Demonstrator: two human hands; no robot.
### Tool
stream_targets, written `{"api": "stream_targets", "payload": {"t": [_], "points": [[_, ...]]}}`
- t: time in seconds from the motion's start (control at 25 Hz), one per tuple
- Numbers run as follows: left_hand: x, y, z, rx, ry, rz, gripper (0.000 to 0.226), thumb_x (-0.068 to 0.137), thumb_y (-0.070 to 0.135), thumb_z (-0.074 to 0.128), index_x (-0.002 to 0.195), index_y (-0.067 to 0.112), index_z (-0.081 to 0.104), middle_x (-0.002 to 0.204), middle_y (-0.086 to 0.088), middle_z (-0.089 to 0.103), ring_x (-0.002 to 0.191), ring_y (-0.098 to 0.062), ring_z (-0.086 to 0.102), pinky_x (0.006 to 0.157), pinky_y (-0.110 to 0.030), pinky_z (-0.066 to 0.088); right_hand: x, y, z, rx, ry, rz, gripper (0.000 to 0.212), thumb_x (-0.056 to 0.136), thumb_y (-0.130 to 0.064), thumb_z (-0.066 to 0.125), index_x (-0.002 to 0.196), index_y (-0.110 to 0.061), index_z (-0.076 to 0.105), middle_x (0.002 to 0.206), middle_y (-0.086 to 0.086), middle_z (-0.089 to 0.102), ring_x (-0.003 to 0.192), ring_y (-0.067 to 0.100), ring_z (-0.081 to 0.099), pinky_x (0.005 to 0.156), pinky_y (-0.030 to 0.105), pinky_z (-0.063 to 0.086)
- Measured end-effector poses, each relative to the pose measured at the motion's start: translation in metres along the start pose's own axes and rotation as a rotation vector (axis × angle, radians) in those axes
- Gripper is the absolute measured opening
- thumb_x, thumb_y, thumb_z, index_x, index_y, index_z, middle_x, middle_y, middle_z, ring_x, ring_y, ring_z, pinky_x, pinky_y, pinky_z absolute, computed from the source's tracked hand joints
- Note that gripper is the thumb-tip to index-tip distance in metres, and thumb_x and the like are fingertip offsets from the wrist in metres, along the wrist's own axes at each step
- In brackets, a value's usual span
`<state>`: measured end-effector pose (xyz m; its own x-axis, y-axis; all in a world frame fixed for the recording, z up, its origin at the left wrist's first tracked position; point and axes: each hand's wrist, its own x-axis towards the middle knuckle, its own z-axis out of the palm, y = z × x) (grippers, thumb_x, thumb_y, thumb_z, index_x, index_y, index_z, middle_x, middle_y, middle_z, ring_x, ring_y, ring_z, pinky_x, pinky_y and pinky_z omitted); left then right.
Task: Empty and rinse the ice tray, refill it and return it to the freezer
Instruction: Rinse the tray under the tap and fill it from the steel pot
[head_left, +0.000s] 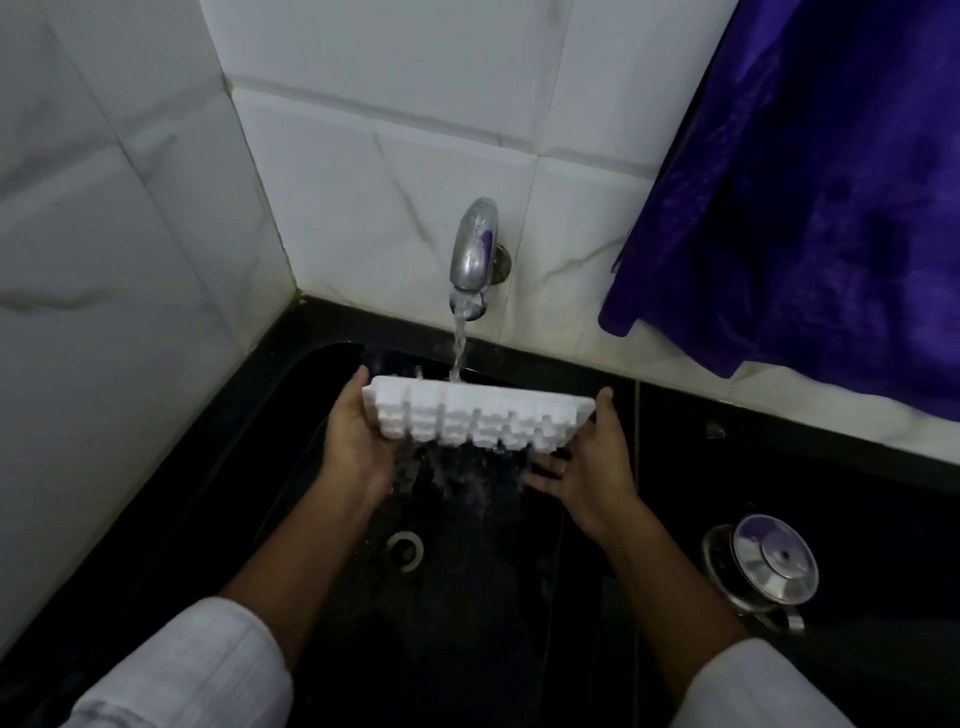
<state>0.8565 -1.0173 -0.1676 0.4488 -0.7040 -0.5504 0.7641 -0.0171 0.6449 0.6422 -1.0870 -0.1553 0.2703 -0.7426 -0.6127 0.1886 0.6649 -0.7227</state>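
Note:
A white plastic ice tray (478, 415) is held over the black sink (291, 467), tilted so its underside faces me. My left hand (358, 441) grips its left end. My right hand (592, 462) holds the right end, thumb on the rim and fingers spread beneath. Water runs from the chrome wall tap (474, 249) onto the tray's far side and pours off its lower edge into the basin. The tray's cavities are hidden from me.
The sink drain (405, 550) lies below the tray. A steel lidded pot (763, 566) sits on the black counter to the right. A purple cloth (810, 182) hangs at the upper right. White marble tiles (104, 234) wall the left and back.

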Motion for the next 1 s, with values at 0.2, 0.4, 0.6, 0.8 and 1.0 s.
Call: {"api": "stream_targets", "payload": {"t": [0.2,0.4,0.6,0.8,1.0], "points": [[0.002,0.029,-0.056,0.017,-0.03,0.09,0.041,0.101,0.022,0.06,0.139,0.007,0.061,0.128,-0.009,0.068,0.102,-0.021,0.07,0.087,-0.038,0.059,0.019,0.009,0.021,-0.032,-0.156,0.008,0.02,0.101,-0.013,0.048,0.11,-0.001,0.061,0.129,0.029,0.064,0.107,0.036,0.067,0.084,0.046,0.061],[-0.022,0.035,-0.092,0.046,-0.078,-0.042,0.047,0.104,0.038,0.052,0.124,0.002,0.074,0.12,-0.019,0.076,0.099,-0.032,0.078,0.079,-0.046,0.067,0.026,0.024,0.04,-0.379,-0.254,-0.289,0.035,0.105,-0.012,0.054,0.136,-0.026,0.055,0.124,0.0,0.072,0.108,0.015,0.072,0.088,0.032,0.06],[-0.034,0.041,-0.078,0.166,-0.182,-0.022,0.043,0.106,0.035,0.049,0.133,0.005,0.065,0.114,-0.015,0.077,0.083,-0.026,0.08,0.059,-0.034,0.064,0.035,0.021,0.049,-0.686,-0.022,-0.441,0.041,0.103,-0.039,0.058,0.139,-0.019,0.055,0.119,-0.001,0.067,0.112,0.02,0.066,0.088,0.026,0.055],[-0.033,0.028,-0.064,0.088,-0.198,-0.055,0.048,0.104,0.033,0.05,0.143,0.006,0.059,0.138,-0.023,0.067,0.109,-0.036,0.074,0.082,-0.048,0.066,0.029,-0.059,0.104,-0.443,-0.12,-0.352,0.044,0.093,-0.05,0.068,0.115,-0.013,0.06,0.109,0.003,0.07,0.092,0.016,0.071,0.079,0.027,0.054],[-0.041,0.014,-0.063,0.039,-0.218,-0.087,0.046,0.098,0.032,0.055,0.135,0.006,0.064,0.133,-0.023,0.07,0.107,-0.037,0.075,0.084,-0.05,0.063,0.046,-0.071,0.118,-0.45,-0.127,-0.14,0.031,0.093,-0.035,0.072,0.107,-0.008,0.068,0.105,0.007,0.07,0.087,0.02,0.071,0.108,0.048,0.047]]}}
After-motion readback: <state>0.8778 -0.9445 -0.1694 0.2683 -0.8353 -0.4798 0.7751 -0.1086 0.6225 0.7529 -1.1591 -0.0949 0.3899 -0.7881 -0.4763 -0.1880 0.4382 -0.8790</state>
